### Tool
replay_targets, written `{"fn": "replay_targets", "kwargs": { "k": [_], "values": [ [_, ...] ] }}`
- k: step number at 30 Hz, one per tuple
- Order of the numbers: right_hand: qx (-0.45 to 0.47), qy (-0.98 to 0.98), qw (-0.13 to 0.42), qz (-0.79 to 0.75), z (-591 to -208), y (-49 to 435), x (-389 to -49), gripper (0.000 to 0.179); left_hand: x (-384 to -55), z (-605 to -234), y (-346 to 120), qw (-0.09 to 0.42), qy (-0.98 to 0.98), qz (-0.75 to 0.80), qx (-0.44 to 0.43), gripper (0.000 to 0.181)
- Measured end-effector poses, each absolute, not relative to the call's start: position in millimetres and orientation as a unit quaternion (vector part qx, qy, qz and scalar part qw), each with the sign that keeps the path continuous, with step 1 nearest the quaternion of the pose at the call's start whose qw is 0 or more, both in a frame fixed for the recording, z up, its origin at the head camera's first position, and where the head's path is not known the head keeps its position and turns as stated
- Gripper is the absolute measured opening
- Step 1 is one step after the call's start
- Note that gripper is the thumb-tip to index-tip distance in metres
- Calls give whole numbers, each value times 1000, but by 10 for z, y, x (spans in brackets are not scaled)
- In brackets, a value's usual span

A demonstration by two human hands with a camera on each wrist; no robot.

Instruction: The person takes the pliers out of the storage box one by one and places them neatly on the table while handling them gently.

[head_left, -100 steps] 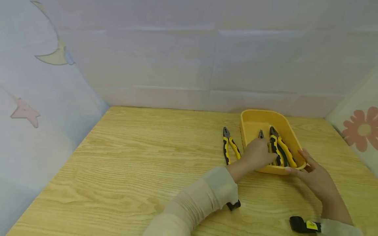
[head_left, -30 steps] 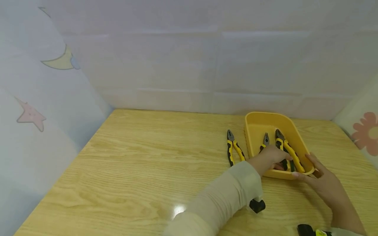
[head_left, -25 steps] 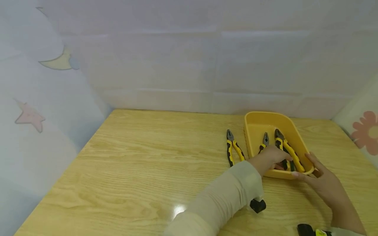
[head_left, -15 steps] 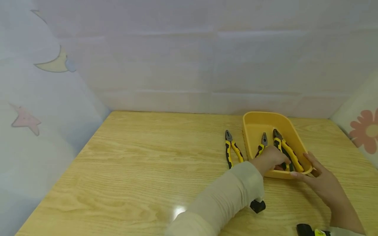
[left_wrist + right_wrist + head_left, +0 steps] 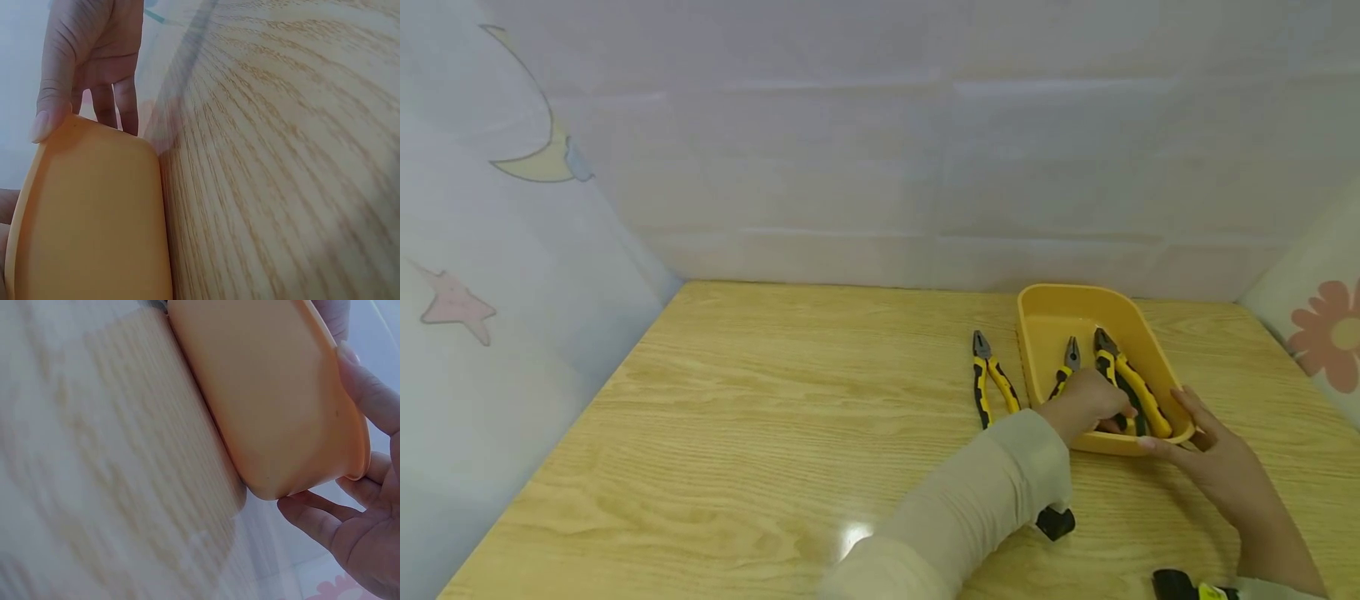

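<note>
My left hand [image 5: 1090,398] reaches into a yellow plastic tray [image 5: 1037,333], thumb and fingers around the handle end of a pair of pliers. The needle-nose pliers [image 5: 1072,354] lie partly under this hand, which hides much of their handles. To the right, combination pliers [image 5: 1103,342] with yellow and black grips lean along the tray's side; a dark green handle [image 5: 1133,408] lies beside them. My right hand [image 5: 1213,458] grips the tray's near right corner, thumb on the rim and fingers around the outside, as the right wrist view shows. The right hand [image 5: 94,56] appears at the corner in the left wrist view.
Another pair of yellow and black pliers [image 5: 988,375] lies on the wood-grain table [image 5: 775,400] left of the tray, its handle ends close to the left sleeve [image 5: 977,500]. A pale wall covering [image 5: 850,150] rises behind the table's far edge.
Since the oldest frame, my left hand has shifted toward the near right of the tray, uncovering more of the needle-nose pliers. The right hand keeps hold of the corner. The last second shows little motion.
</note>
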State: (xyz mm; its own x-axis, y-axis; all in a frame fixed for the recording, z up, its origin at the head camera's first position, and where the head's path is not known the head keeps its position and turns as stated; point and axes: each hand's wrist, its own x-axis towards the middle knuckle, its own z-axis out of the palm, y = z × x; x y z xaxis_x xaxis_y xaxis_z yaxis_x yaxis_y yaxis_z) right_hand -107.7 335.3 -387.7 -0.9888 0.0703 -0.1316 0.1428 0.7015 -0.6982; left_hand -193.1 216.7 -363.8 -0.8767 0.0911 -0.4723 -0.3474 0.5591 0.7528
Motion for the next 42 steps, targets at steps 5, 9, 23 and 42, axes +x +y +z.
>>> {"fn": "replay_targets", "kwargs": {
  "k": [5, 9, 23, 42],
  "values": [
    [61, 924, 56, -374, -3855, 3347, -1088, 80, -1949, -3637, 2162, 242, 832, 492, -86, 18],
    [58, 924, 56, -373, -3849, 3339, -1076, 80, -1951, -3644, 2164, 252, 791, 547, -108, 20],
    [56, 923, 54, -378, -3848, 3340, -1052, 79, -1996, -3635, 2193, 260, 666, 676, -177, 36],
    [68, 921, 81, -376, -3814, 3329, -1032, 82, -1880, -3452, 1911, 298, 613, 724, -105, 18]
  ]
}}
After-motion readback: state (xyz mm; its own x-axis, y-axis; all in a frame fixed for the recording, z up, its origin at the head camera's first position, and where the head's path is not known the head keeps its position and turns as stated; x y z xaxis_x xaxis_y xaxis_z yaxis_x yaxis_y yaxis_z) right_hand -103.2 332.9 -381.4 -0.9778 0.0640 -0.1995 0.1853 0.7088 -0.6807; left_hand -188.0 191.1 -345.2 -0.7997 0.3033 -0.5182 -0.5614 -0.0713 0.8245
